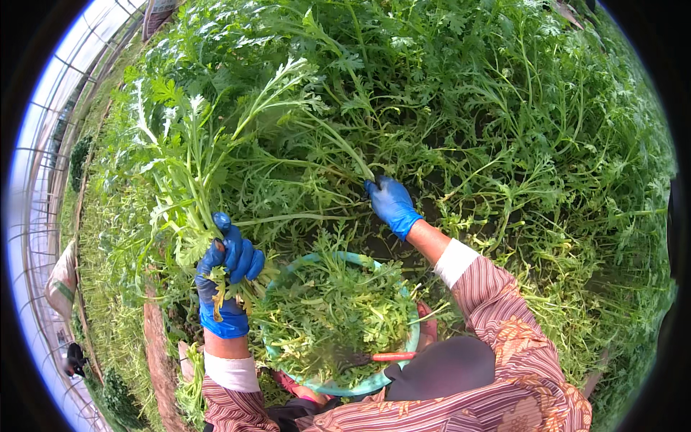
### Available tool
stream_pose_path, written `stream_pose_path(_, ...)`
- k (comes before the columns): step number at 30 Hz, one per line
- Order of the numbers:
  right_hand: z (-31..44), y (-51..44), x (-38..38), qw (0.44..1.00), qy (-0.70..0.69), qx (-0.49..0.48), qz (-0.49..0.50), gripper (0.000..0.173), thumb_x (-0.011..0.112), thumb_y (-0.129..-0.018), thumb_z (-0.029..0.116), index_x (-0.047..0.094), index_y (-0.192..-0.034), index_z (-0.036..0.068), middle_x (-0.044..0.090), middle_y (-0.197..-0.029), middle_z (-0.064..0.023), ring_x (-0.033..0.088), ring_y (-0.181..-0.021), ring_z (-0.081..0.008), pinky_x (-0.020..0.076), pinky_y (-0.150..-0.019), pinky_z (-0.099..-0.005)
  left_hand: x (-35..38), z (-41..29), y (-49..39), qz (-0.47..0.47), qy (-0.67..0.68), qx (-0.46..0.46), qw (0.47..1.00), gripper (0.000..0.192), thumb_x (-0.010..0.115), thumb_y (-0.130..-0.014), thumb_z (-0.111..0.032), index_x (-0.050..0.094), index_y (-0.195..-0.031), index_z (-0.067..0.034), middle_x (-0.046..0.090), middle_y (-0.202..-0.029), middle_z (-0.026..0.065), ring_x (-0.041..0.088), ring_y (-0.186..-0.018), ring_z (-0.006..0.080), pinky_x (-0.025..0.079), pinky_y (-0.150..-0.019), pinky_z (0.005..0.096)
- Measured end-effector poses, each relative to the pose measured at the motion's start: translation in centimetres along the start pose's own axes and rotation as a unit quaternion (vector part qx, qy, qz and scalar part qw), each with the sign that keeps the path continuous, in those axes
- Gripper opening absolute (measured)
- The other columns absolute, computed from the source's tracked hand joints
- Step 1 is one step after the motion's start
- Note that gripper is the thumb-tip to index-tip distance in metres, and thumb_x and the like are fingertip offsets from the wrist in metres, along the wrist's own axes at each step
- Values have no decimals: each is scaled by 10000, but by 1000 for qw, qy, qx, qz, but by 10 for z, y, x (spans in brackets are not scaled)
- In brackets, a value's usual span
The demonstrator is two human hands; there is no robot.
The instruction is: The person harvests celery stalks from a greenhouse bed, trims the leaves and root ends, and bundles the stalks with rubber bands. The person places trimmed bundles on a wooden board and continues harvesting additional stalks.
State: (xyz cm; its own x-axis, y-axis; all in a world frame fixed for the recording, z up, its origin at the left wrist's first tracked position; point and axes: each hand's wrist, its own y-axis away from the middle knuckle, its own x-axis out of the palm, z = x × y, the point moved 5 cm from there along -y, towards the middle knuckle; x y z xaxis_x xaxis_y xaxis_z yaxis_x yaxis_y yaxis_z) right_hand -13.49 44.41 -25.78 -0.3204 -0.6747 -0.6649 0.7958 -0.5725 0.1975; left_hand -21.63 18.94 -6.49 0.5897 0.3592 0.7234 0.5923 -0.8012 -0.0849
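Observation:
My left hand (229,262), in a blue glove, is closed around a bunch of leafy green stalks (197,183) with lobed leaves, held upright; a few yellowed leaves hang at its wrist side. My right hand (386,200), also gloved in blue, grips the base of a green stem (351,148) among the growing plants. Whether it holds a tool too is hidden. Between my forearms stands a round light-green basin (414,324) full of cut leaves and stems (334,308). A tool with a red handle (394,356) lies across the basin's near edge, its head partly hidden by leaves.
Dense leafy plants (464,81) spread ahead and to the right. At the left lie a long wooden board (159,356) and a bundle of cut stalks (191,394). A whitish sack (62,281) stands beside the bed at the far left, near the curved greenhouse frame (40,162).

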Motion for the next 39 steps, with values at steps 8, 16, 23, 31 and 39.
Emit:
stream_pose_path(8, 15, 37, 24, 969, -134, -48, 203, 345, 661, -861, 327, 669, -1081, 63, 696, -828, -136, 673, -748, -265, 513, -704, -354, -9, 21, 14, -138, 0, -55, 989, 192, 537, -950, -192, 517, -1116, -98, 470, -722, 5, 383, -457, 91, 337, -471, 278)
stream_pose_path(16, 17, 31, 72, 968, 27, -199, 154, 326, 636, -805, 272, 646, -1057, 66, 667, -911, -197, 635, -866, -379, 505, -788, -462, 0, 20, 16, -160, 20, -52, 985, 159, 526, -955, -175, 525, -1094, -99, 534, -802, 16, 417, -501, 94, 369, -513, 279)
stream_pose_path(23, 41, 41, 5, 984, -90, -53, 143, 334, 546, -916, 327, 655, -969, 16, 653, -743, -159, 638, -700, -314, 511, -657, -407, -4, 30, 30, -246, -88, -101, 960, 283, 556, -924, -187, 537, -1194, -104, 531, -1330, 169, 595, -1075, 295, 501, -850, 431)
stream_pose_path(31, 116, 122, -25, 862, -360, -55, 352, 290, 539, -956, 269, 647, -937, 1, 559, -620, 7, 507, -535, -89, 433, -516, -267, -7, 70, 38, -412, 35, -95, 905, 243, 616, -860, -52, 578, -1095, -1, 635, -1078, 186, 655, -928, 304, 582, -780, 447)
stream_pose_path(39, 124, 132, -25, 921, 4, -213, 327, 276, 507, -908, 288, 575, -961, 26, 612, -735, -229, 603, -683, -420, 485, -635, -514, -18, 89, 26, -315, 74, -128, 937, 297, 526, -915, -168, 565, -1121, 42, 652, -999, 166, 642, -918, 323, 523, -865, 464)
